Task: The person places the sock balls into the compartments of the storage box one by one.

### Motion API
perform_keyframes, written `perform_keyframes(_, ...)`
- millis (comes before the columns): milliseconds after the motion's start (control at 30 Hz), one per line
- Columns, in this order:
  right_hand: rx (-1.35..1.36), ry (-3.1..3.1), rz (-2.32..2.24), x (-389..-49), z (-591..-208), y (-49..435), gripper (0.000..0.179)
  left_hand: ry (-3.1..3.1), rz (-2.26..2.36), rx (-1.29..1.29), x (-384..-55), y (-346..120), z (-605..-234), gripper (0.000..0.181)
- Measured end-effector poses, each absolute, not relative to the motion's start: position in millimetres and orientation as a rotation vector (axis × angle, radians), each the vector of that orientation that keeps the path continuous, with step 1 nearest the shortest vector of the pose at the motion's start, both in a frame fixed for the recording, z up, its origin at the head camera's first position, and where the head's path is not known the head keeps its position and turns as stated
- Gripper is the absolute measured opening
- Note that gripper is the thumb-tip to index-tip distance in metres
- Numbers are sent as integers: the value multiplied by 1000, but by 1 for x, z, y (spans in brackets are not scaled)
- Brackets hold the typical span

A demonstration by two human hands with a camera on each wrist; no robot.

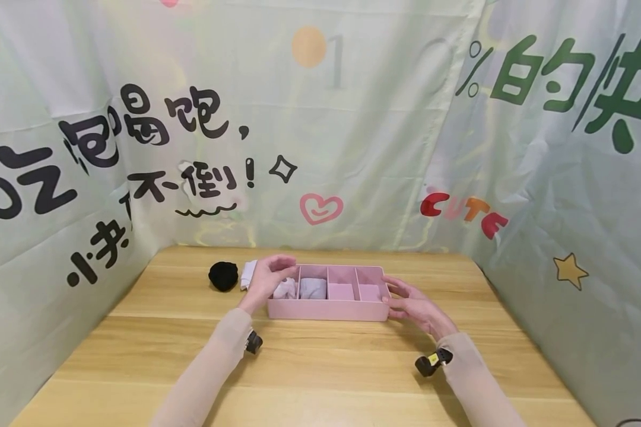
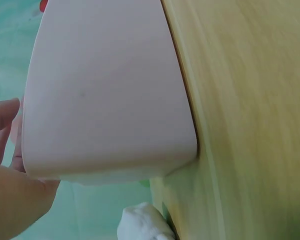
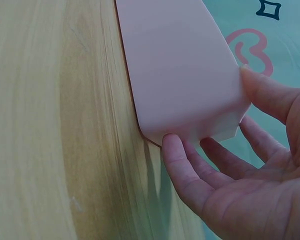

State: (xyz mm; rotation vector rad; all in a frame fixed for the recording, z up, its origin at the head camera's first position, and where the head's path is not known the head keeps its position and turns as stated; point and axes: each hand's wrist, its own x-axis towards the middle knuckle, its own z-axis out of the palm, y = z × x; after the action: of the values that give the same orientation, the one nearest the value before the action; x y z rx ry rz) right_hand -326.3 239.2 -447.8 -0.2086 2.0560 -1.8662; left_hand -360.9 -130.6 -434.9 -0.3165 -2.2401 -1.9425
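A pink divided storage box [image 1: 328, 309] rests on the table, its compartments in a row. In the leftmost compartment lies a pale bunched cloth [image 1: 285, 289]; beside it sits a grey folded cloth [image 1: 313, 289]. My left hand [image 1: 269, 276] is at the box's left end, fingers loosely bent over the rim; whether they touch it cannot be made out. At the opposite end my right hand [image 1: 419, 307] touches the box with spread fingers, its thumb [image 3: 270, 92] at the upper rim and fingertips [image 3: 172, 145] against the end wall in the right wrist view.
To the left of the box, a black bundled cloth [image 1: 223, 276] and a white cloth [image 1: 248, 274] lie on the wooden table [image 1: 320, 367]. The left hand partly covers the white one. Printed fabric curtains [image 1: 374, 148] stand around the back and sides.
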Motion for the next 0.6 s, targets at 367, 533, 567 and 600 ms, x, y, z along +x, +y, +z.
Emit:
perform_keyframes(367,-187,2079,-1855,-326,-447,239,67,-2246,-1938,-182,-357,-147,-432,23)
perform_keyframes(533,-198,2066,-1869,-327,-448,240,70,-2255,-1921,-190,-355,-159,-429,25)
perform_keyframes(567,-200,2063,-1871,-327,-449,241,70,-2253,-1919,-183,-355,-162,-429,26)
perform_keyframes(600,-198,2062,-1869,-327,-449,241,70,-2251,-1913,-176,-355,-165,-429,26)
